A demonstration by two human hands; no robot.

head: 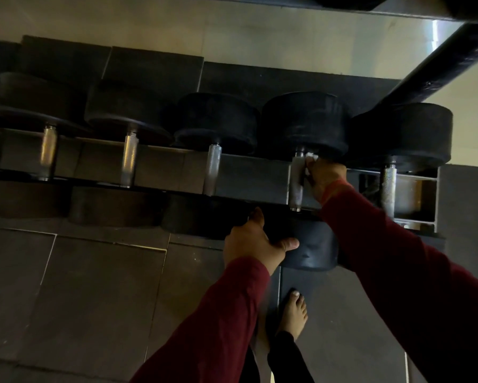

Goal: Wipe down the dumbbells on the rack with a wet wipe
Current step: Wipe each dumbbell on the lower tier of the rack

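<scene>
Five dumbbells lie side by side in the rack (251,172), a long metal tray seen from above, each with its steel handle running across the tray and its black round heads at the far and near edges. The person works on the fourth dumbbell (301,125) from the left. The right hand (325,176) reaches over the tray and holds a white wet wipe (311,157) against the right side of that dumbbell's handle (296,181), near where it meets the far head; its fingers are curled around the wipe, which shows only as a small crumpled patch above the knuckles. The left hand (253,241) rests on the near head (311,247) of the same dumbbell, fingers spread and fairly straight, thumb stretched out across the black rubber. Both arms wear dark red sleeves.

At the right end of the rack the tray's open compartment (414,197) holds the handle of the fifth dumbbell (414,134). A dark diagonal beam (447,59) crosses the upper right corner. Below, a bare foot (294,310) stands on dark floor tiles (94,286).
</scene>
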